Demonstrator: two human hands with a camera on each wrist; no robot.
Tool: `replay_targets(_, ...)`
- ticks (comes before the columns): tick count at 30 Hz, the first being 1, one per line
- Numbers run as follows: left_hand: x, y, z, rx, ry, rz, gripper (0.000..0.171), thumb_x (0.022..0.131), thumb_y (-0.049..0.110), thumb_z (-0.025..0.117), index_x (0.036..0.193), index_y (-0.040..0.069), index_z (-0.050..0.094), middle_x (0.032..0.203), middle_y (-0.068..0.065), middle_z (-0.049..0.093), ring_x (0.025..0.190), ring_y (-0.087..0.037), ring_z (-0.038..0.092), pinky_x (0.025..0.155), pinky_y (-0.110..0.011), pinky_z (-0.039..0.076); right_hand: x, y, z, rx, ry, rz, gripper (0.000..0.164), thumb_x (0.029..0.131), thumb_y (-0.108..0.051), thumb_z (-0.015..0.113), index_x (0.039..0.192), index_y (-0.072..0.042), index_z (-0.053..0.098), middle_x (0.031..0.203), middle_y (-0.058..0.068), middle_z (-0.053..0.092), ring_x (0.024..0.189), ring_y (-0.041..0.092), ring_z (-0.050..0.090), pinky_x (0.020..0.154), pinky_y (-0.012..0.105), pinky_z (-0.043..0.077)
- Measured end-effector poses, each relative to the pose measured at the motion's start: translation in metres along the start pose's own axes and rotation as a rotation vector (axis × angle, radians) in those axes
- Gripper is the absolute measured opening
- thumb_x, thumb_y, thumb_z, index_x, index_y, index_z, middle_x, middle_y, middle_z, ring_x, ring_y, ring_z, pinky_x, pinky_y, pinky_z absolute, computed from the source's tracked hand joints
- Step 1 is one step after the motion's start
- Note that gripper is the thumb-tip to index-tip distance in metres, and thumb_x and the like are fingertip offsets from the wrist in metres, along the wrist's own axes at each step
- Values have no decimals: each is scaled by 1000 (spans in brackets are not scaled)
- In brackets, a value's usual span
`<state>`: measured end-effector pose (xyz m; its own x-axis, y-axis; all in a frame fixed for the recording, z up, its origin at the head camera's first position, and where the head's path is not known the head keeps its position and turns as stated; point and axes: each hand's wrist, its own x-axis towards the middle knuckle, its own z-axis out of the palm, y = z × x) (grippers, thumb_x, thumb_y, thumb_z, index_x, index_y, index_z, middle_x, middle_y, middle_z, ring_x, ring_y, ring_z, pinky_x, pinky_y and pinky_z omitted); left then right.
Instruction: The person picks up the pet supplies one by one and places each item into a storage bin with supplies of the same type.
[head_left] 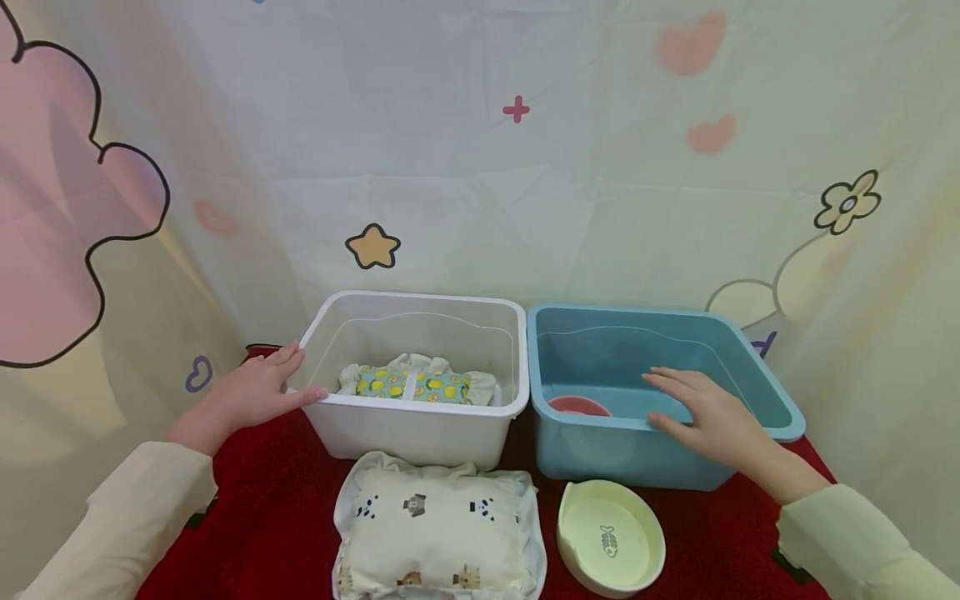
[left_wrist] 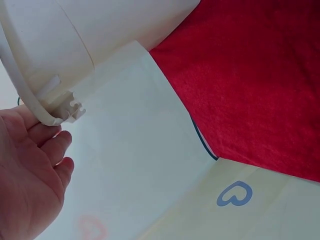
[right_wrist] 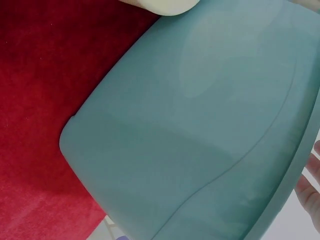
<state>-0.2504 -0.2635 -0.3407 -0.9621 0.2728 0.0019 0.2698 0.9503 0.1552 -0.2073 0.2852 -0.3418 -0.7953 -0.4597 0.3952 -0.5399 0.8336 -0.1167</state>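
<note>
My left hand (head_left: 258,390) rests at the near left corner of a white plastic bin (head_left: 420,429), its thumb along the front rim. In the left wrist view, the fingers (left_wrist: 55,147) touch the underside of that rim. Inside the bin lies a lemon-print cushion (head_left: 386,383) with a ruffled edge. Over the front rim of a blue bin (head_left: 622,450) is my right hand (head_left: 708,417), fingers extended and holding nothing. A red round object (head_left: 579,406), partly hidden by the front wall, sits in the blue bin.
In front of the white bin lies a cream animal-print cushion (head_left: 442,525). A pale green bowl (head_left: 611,537) with a fish-bone print stands to its right. Red cloth (head_left: 255,517) covers the surface, and a printed curtain (head_left: 480,192) hangs behind the bins.
</note>
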Motion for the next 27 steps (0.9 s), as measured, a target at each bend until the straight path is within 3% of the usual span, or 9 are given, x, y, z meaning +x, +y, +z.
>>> replay_targets(9,3,0,1,0,1,5,91,80,64,40,136,-5,25,141,-28,19,130,-44,18,102,-62,13,-5,-5,4,2,97,-109,50,67,-16,74,113,-10,59,115,14,57,102,29,52,71,45,52)
replay_targets(17,2,-1,4,6,-6,-4,91,80,66,38,136,-4,24,142,-27,18,131,-43,16,102,-62,11,-10,-9,7,-5,154,-167,52,61,-15,77,111,-13,61,110,11,58,98,23,53,70,41,52)
replay_targets(27,2,-1,3,6,-19,-6,92,80,67,36,137,-4,23,142,-27,17,131,-43,15,102,-62,9,-17,-17,10,7,226,-242,38,74,-32,69,109,-18,63,99,0,58,88,12,50,61,19,48)
